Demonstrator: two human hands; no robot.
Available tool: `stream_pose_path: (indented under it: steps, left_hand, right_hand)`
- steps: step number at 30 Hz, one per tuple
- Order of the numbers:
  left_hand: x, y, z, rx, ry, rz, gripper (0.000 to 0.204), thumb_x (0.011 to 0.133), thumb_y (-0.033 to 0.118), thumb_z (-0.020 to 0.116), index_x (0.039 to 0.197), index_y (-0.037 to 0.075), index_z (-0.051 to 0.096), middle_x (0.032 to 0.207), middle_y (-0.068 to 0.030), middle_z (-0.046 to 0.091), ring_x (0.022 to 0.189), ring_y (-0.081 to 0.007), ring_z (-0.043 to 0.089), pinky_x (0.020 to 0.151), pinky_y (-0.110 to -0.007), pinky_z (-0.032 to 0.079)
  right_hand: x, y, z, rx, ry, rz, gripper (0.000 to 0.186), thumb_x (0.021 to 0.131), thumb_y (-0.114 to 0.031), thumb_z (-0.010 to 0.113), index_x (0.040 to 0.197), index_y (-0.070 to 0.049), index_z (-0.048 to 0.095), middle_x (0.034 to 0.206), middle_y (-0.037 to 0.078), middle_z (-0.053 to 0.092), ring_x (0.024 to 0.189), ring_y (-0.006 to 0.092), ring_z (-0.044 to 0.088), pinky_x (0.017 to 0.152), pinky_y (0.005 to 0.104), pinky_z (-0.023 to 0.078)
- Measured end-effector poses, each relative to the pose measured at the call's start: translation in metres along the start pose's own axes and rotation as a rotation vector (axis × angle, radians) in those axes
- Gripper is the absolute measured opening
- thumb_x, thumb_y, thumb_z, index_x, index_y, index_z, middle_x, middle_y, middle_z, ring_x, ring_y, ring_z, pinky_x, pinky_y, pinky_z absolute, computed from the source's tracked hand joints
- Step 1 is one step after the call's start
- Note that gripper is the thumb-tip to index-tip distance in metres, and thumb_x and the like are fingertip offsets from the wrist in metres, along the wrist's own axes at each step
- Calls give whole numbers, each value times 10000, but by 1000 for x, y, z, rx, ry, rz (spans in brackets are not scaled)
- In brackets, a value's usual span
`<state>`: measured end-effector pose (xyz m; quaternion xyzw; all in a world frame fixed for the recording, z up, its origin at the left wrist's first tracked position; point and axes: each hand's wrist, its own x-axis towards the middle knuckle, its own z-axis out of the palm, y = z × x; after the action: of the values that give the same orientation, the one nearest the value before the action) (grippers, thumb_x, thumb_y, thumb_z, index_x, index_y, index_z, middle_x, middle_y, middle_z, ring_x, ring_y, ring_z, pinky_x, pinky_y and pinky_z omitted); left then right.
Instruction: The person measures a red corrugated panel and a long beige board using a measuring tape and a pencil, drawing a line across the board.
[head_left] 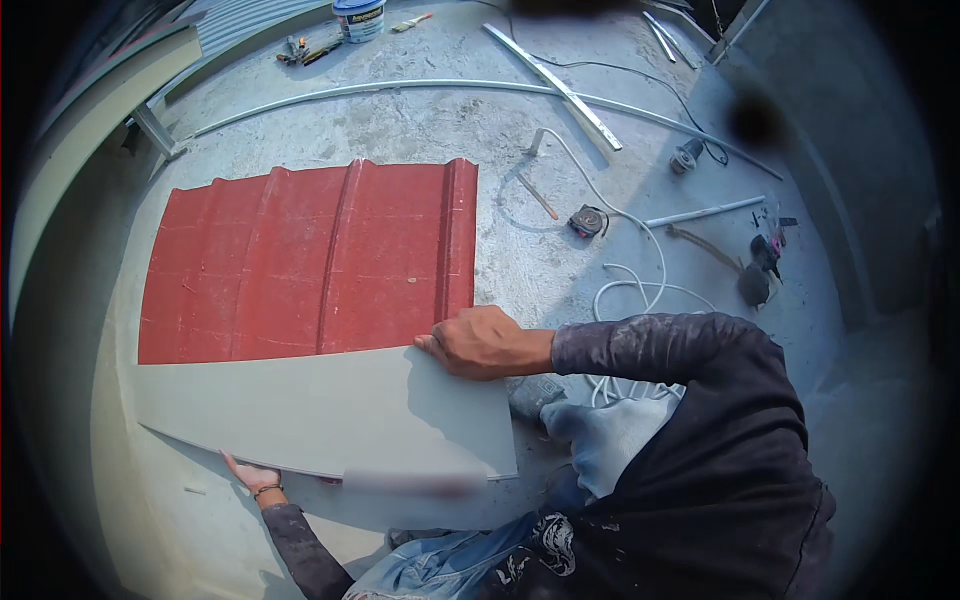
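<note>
A flat pale grey panel (300, 405) lies over the near part of a red ribbed roofing sheet (300, 260). My right hand (480, 343) is closed on the panel's far edge, close to the sheet's right side. At the panel's near edge, toward the left, my left hand (252, 474) grips it from beneath, its fingers partly hidden. The near edge appears raised a little off the floor. Several raised ribs run along the red sheet, and its near end is covered by the panel.
A tape measure (588, 221), a white cable (640, 222) and a power tool (686, 157) lie to the right. Beyond the sheet are a long thin bar (400, 86), a metal channel (553, 83), a bucket (360, 22) and a brush (411, 23). A low wall curves along the left.
</note>
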<state>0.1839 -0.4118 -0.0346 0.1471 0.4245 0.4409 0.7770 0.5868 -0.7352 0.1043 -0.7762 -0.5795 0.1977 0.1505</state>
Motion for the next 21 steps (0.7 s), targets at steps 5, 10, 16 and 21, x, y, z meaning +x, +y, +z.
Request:
stream_pose_path:
  steps: [5, 10, 16, 21]
  left_hand:
    - [34, -21, 1, 220, 91, 102, 717, 989, 621, 332, 1443, 72, 419, 1430, -134, 496, 1273, -370, 494, 1041, -533, 425]
    - [17, -32, -21, 115, 439, 273, 705, 939, 547, 574, 1347, -21, 489, 1280, -147, 594, 1100, -291, 628, 890, -421, 554]
    - [-69, -47, -10, 159, 810, 308, 642, 947, 517, 593, 1334, 12, 508, 1209, -132, 633, 989, -294, 675, 857, -420, 570]
    - [-123, -31, -134, 21, 908, 402, 592, 948, 490, 609, 1247, -19, 562, 1136, -132, 655, 948, -279, 686, 817, -415, 581]
  right_hand:
    - [16, 8, 29, 120, 49, 176, 555, 1013, -412, 429, 710, -5, 654, 619, 240, 606, 627, 416, 642, 606, 502, 506]
    - [3, 39, 100, 169, 10, 175, 529, 1000, -409, 476, 727, 9, 650, 692, 280, 620, 671, 470, 621, 616, 516, 481]
    - [5, 60, 115, 239, -126, 107, 551, 1004, -411, 480, 706, 30, 625, 666, 291, 588, 608, 445, 601, 571, 477, 443]
    - [-2, 12, 134, 358, -235, -61, 527, 994, -383, 539, 653, 18, 546, 595, 271, 539, 523, 357, 554, 532, 441, 430]
